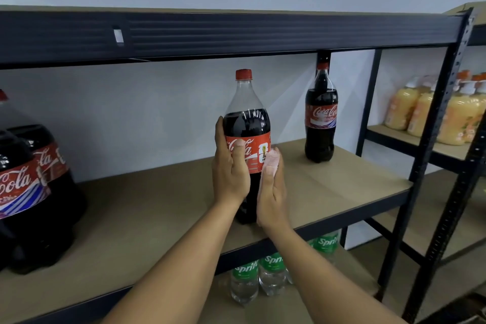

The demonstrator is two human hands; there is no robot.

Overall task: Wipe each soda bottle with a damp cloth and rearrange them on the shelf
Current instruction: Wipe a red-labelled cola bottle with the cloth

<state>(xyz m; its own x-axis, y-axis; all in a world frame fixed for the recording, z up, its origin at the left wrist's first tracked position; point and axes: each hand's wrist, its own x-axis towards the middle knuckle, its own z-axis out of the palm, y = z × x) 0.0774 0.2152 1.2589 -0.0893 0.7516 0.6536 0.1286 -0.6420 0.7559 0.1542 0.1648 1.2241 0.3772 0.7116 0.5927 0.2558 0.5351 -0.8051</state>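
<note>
A large cola bottle [247, 123] with a red cap and red label stands upright near the front of the brown shelf board [157, 208]. My left hand [230, 166] grips its left side at the label, thumb across the front. My right hand [272, 192] presses a pale pink cloth [272, 159] against the bottle's right side, fingers straight. A second cola bottle [320, 116] stands farther back on the right. Several more cola bottles [31, 187] crowd the shelf's left end.
A dark metal beam [210, 34] of the shelf above runs overhead. Green-labelled Sprite bottles [263, 273] stand on the shelf below. Dark uprights [434, 139] frame the right end, and beyond them another rack holds orange soap bottles [447, 118].
</note>
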